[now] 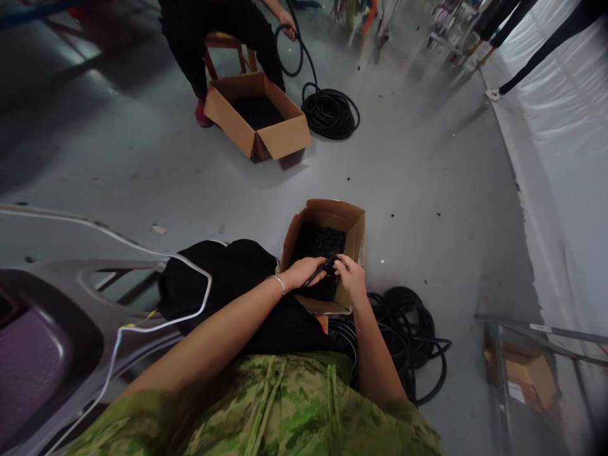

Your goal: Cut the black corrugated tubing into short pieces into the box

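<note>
My left hand and my right hand meet over an open cardboard box on the floor. Both have their fingers closed on a thin black hose end with a small black fitting at its tip. The box holds several small black parts. My left wrist wears a silver bracelet. A loose coil of black hose lies on the floor beside my right forearm. My lap is covered by black trousers.
Another person sits on a wooden stool at the top, a hand on black hose, with a second cardboard box and a hose coil beside them. A purple plastic chair with a white cable is at left. White sheeting runs along the right.
</note>
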The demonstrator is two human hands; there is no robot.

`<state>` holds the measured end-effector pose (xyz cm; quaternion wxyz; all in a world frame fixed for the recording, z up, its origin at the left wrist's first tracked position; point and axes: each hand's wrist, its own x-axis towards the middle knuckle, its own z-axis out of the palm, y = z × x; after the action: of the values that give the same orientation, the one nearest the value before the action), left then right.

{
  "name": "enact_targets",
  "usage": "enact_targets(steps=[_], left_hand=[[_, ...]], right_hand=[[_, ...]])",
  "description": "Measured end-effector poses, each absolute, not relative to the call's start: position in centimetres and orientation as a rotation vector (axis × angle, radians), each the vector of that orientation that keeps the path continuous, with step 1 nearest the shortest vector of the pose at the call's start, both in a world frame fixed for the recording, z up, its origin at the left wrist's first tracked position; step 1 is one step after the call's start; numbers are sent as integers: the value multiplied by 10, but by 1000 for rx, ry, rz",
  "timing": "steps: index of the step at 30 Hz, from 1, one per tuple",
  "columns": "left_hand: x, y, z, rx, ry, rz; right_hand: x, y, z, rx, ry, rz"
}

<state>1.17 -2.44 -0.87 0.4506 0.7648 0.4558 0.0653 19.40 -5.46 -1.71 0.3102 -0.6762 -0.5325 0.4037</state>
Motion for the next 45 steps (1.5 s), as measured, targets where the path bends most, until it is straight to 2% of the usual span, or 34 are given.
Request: enact_targets(steps=[8, 21, 28, 38, 45], left_hand=[[12, -26, -2, 2041, 1220, 34], [14, -28, 5, 2089, 1335, -94], [15, -26, 7, 2112, 1320, -150], [17, -26, 6, 2051, 1347, -104], [16, -27, 10, 2101, 1318, -167]], right_hand=[[200, -51, -19, -1744, -1501, 1139], [210, -38, -29, -1749, -1667, 1072], [211, -38, -37, -1884, -1749, 986], [199, -43, -44, -1855, -1555, 976], [202, -46, -40, -1775, -1626, 979]])
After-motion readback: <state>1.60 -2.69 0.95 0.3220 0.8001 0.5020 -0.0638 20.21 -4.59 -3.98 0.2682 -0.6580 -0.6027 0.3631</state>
